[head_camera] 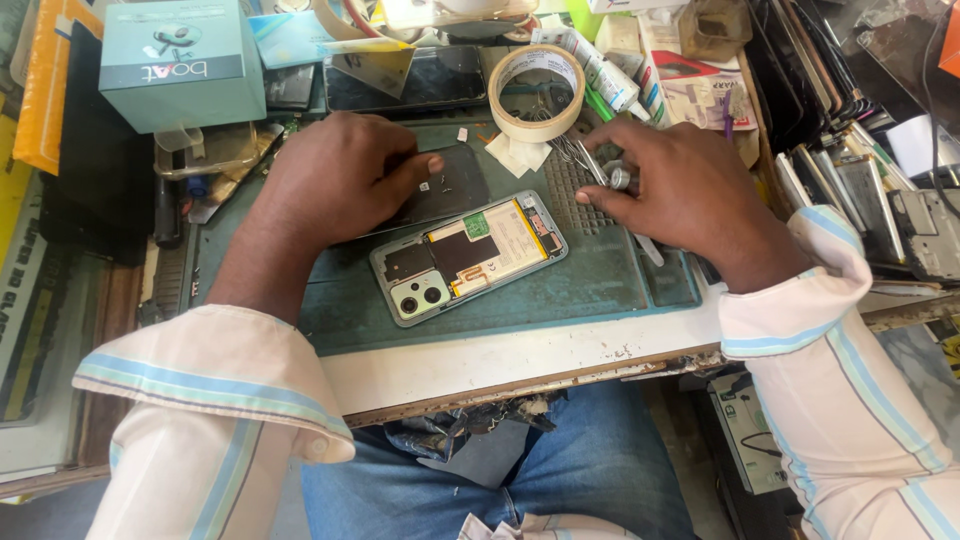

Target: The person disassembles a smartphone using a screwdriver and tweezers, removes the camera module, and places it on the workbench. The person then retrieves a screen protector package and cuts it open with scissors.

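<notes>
Left hand (335, 180) lies knuckles up, fingers curled over a dark back cover (445, 190), pinning it to the green work mat (590, 285), thumb stretched along its top edge. Just below that hand's fingers lies the opened phone (468, 257), back off and insides showing. Right hand (680, 190), just beyond the phone, pinches a small silvery part (620, 178), a tape roll (540, 90) near its fingertips.

teal work mat (600, 285) — pale green phone (468, 256), cream tape roll (540, 92) — white sleeves, blue-striped (820, 300)

Cluttered workbench (520, 365), chipped front edge; teal mat (600, 285); even light.
</notes>
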